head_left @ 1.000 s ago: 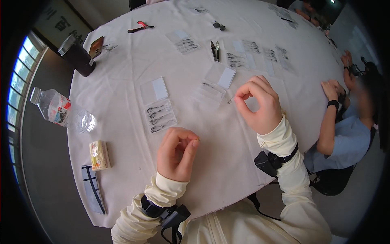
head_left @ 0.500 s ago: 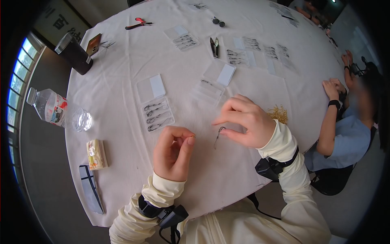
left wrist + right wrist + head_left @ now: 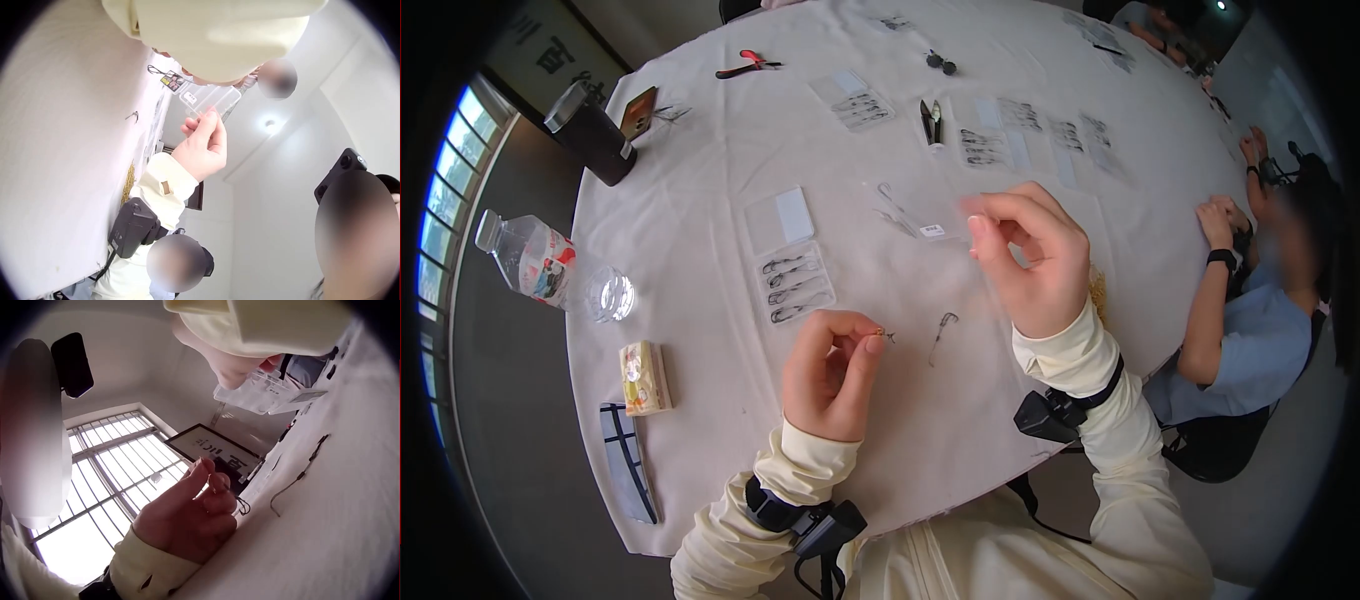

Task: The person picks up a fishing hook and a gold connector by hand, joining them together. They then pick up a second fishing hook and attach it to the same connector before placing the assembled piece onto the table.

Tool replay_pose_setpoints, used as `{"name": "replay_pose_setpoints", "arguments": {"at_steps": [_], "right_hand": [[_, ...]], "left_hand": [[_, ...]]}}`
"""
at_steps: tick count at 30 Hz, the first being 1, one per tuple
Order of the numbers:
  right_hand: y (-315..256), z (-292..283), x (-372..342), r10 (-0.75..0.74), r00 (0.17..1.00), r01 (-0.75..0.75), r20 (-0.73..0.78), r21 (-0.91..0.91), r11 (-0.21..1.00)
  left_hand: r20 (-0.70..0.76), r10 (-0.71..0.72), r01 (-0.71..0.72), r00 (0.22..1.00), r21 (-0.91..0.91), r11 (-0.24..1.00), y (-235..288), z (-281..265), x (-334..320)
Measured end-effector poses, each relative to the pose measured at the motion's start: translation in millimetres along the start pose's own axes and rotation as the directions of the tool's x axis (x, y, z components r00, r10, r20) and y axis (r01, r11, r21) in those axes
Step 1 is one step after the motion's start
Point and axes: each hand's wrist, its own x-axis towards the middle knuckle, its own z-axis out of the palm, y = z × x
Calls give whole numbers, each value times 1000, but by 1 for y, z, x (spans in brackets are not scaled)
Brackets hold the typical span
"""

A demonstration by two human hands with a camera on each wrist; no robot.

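In the head view my left hand (image 3: 830, 375) pinches a tiny gold piece (image 3: 880, 331) between thumb and forefinger; the right wrist view shows a dark wire loop (image 3: 244, 506) beside those fingers. Up and to the right, my right hand (image 3: 1035, 255) pinches the edge of a clear plastic case with a small white label (image 3: 932, 231). That clear case (image 3: 215, 97) looks lifted off the cloth in the left wrist view. Between the hands, a dark hooked wire piece (image 3: 941, 338) lies on the white tablecloth.
An open case (image 3: 798, 285) of dark wire pieces lies beyond my left hand. Gold pieces (image 3: 1098, 290) are heaped beside my right wrist. A bottle (image 3: 550, 265), tissue pack (image 3: 645, 378) and tumbler (image 3: 590, 135) stand left; pliers (image 3: 748, 65) and cutters (image 3: 931, 122) lie farther back.
My right hand has let go of the dark hooked piece onto the cloth, moved away from me and taken hold of the clear case. My left hand has barely moved.
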Motion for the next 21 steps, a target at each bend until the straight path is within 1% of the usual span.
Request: {"name": "replay_pose_setpoints", "arguments": {"at_steps": [2,3,4,5,6,8,9,10,12,13,14,16,17,18,19,20,21], "right_hand": [[-1,-4,2,19,1000,-19,6,24,1000],[-1,-13,7,307,951,-302,32,304,904],[1,-21,11,550,824,-527,135,539,657],[10,-27,12,593,791,-548,148,603,580],[16,-33,13,594,791,-547,146,603,580],[27,-42,16,723,679,-580,128,698,421],[33,-47,17,714,680,-563,169,744,360],[36,-47,15,714,680,-562,167,745,361],[39,-46,14,751,611,-638,250,717,281],[44,-45,13,765,598,-640,238,716,277],[42,-49,15,767,598,-639,234,717,279],[35,-61,23,694,720,-506,-7,679,532],[38,-71,25,613,780,-442,-128,580,684],[42,-83,28,504,827,-371,-248,432,822],[48,-97,31,371,862,-291,-345,261,920],[58,-114,35,223,887,-232,-404,27,972],[69,-132,39,64,904,-167,-422,-211,963]], "left_hand": [[-2,-35,35,999,-32,999,0,0,0],[-1,-36,36,999,-33,999,0,0,0],[-3,-17,17,1000,-20,1000,0,1,0],[-3,2,-2,1000,-7,1000,-1,1,0],[0,2,-2,1000,-6,1000,-3,0,1],[14,35,-35,999,7,999,-6,-1,1],[16,35,-35,999,7,999,-5,-1,1],[17,22,-22,1000,-3,1000,-3,0,1],[21,11,-11,1000,-12,1000,-1,0,1],[20,2,-1,1000,-17,1000,0,0,1],[19,-9,9,1000,-23,1000,0,0,0],[15,-3,4,1000,-29,1000,-1,0,0],[11,0,1,1000,-35,999,-2,1,0],[15,1,0,1000,-40,999,-2,1,0],[18,0,0,1000,-42,999,-2,1,0],[18,0,1,1000,-42,999,-2,0,0],[20,1,0,1000,-44,999,-3,0,0]]}}
